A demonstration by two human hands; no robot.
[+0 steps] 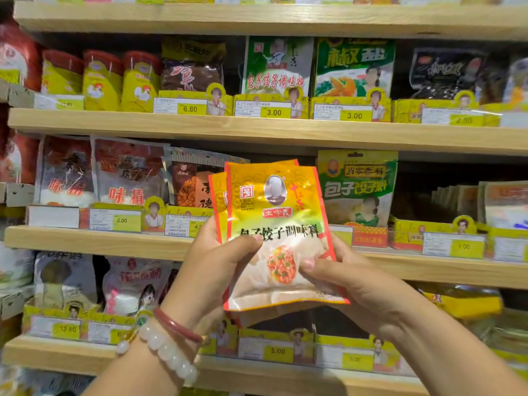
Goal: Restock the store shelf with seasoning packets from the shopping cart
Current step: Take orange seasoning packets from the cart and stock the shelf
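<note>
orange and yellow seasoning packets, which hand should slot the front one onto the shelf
Right, probably: the right hand pinches the front orange and yellow seasoning packet, while the left hand grips the packets behind.

Red-capped yellow jars (101,81) stand in a row on the upper left. Two bracelets circle one wrist, a red bangle (177,325) beside a string of white beads (165,350).

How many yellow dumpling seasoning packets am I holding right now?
2 show: the front packet, gripped by the left hand and right hand, and a second packet peeking out behind its left edge. More may be hidden.
</note>
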